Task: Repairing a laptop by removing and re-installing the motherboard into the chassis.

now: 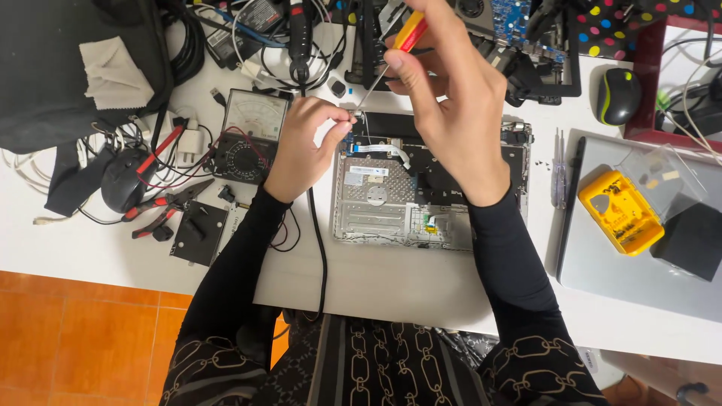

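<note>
An opened laptop base [383, 210] lies on the white table [391, 289] with its silver inner frame and black parts exposed. My right hand [451, 113] grips a screwdriver [398, 45] with a red and yellow handle; its thin shaft slants down to the base's top left corner. My left hand [301, 146] pinches at that same corner, fingertips touching the screwdriver's tip area. Whatever is between the fingertips is too small to make out.
An analog multimeter [252, 135] with red leads sits left of the base, near pliers [162, 207] and a black mouse [124, 180]. A laptop lid [602, 263] with a yellow tool case [620, 210] lies right. Cables and circuit boards [519, 22] crowd the far edge.
</note>
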